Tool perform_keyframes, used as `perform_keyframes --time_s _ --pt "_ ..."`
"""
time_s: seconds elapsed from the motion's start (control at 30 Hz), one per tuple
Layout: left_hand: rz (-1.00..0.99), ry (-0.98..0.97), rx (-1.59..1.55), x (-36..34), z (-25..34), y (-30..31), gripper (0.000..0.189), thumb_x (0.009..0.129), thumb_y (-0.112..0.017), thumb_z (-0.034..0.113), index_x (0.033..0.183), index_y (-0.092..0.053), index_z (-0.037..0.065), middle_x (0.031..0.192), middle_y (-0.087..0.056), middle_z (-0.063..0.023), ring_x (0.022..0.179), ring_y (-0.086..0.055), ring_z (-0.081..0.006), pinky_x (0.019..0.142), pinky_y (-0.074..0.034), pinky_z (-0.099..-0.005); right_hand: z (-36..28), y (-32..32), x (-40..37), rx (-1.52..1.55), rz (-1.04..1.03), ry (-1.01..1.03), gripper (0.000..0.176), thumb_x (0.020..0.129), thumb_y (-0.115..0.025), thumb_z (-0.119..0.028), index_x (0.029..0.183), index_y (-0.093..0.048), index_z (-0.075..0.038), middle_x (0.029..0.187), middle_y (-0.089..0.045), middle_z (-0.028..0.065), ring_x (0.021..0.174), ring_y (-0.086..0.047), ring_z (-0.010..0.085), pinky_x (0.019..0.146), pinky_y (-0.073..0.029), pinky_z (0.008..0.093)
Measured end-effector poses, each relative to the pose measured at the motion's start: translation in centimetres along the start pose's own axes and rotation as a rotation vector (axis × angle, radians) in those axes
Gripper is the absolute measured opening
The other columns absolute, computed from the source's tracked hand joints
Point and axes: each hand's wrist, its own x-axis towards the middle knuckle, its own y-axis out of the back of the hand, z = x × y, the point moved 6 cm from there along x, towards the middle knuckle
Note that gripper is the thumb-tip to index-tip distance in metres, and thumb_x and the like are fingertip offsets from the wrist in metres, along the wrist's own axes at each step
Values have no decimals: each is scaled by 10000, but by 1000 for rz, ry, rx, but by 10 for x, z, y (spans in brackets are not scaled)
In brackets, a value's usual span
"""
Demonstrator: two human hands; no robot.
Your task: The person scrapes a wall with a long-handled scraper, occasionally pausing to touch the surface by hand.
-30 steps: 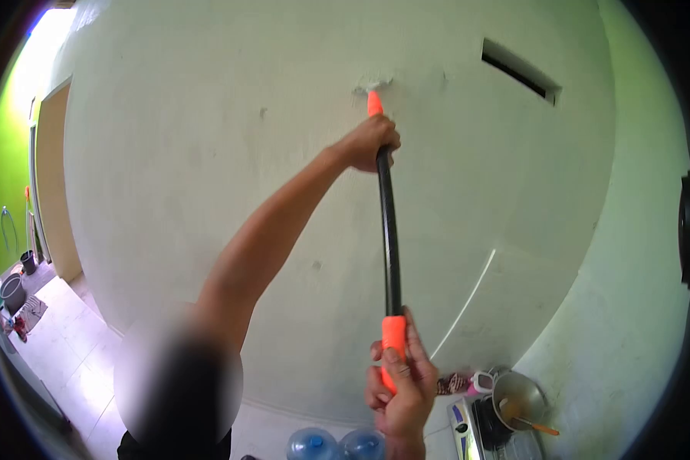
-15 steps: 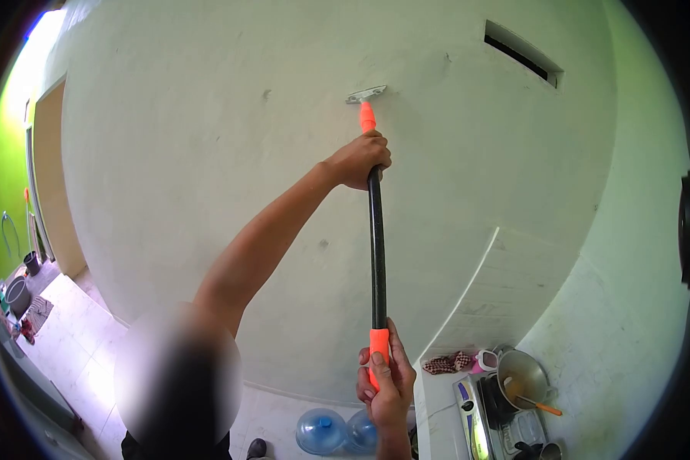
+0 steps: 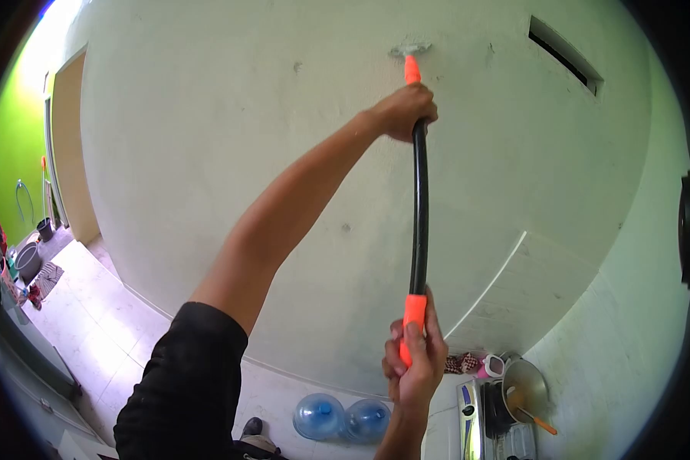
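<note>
A long-handled scraper (image 3: pixel 420 207) has a black pole, orange ends and a flat, wide metal head. Its head (image 3: pixel 410 50) lies against the pale wall (image 3: pixel 299 153), high up. My left hand (image 3: pixel 408 111) is wrapped round the upper pole, just below the orange collar. Lower down, my right hand (image 3: pixel 420 353) closes on the orange end grip, thumb lying along it. The pole stands nearly upright between both hands, and part of it is hidden by my fingers. Small scuffs and chipped spots mark the wall around the head.
A slot vent (image 3: pixel 563 54) opens at upper right. Below right, a gas stove (image 3: pixel 471 422) holds a pan (image 3: pixel 525 387) with an orange-handled utensil. Two blue water jugs (image 3: pixel 320 416) lie on the floor near my foot (image 3: pixel 253 426). A doorway (image 3: pixel 69 146) and buckets (image 3: pixel 27 261) are left.
The view has shifted, so the wall marks, vent and stove sit differently. Both hands and the scraper appear higher and farther right in view, with the grip of each hand unchanged.
</note>
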Motion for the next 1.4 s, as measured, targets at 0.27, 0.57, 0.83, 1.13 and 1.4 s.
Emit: perform_keyframes --time_s 0.27,0.57,0.83,1.13,1.4 --pt "78 48 -191 -115 96 -54 214 580 -666 29 546 -482 132 560 -489 11 590 -515 -230 687 -473 -347 122 68 -78 73 74 -210 656 1024 -590 -159 1604 -331 5 686 -500 38 421 -374 76 374 -259 254" --pt "138 16 -232 -126 110 -62 299 625 -668 2 536 -407 118 523 -432 9 511 -462 -219 593 -450 -341 147 82 -118 -33 71 -206 598 1084 -545 -146 1635 -320 -81 739 -509 -9 498 -363 55 438 -322 234" --pt "150 64 -227 -133 129 -74 326 636 -669 -2 536 -385 122 526 -426 7 516 -453 -212 618 -450 -338 155 123 -119 -110 58 -259 587 1090 -546 -158 1632 -333 -79 709 -498 -26 491 -374 48 438 -322 231" --pt "133 78 -178 -148 139 -97 322 637 -685 10 539 -399 122 538 -438 15 540 -470 -203 629 -464 -332 160 146 -91 -146 89 -258 659 1020 -592 -170 1608 -341 -12 659 -484 17 452 -396 82 408 -312 252" --pt "208 40 -176 -133 116 -84 320 622 -681 1 541 -399 128 535 -444 11 539 -481 -207 590 -423 -346 164 149 -79 -193 9 -143 547 1079 -562 -142 1596 -412 -43 701 -524 -22 496 -392 46 447 -331 234"
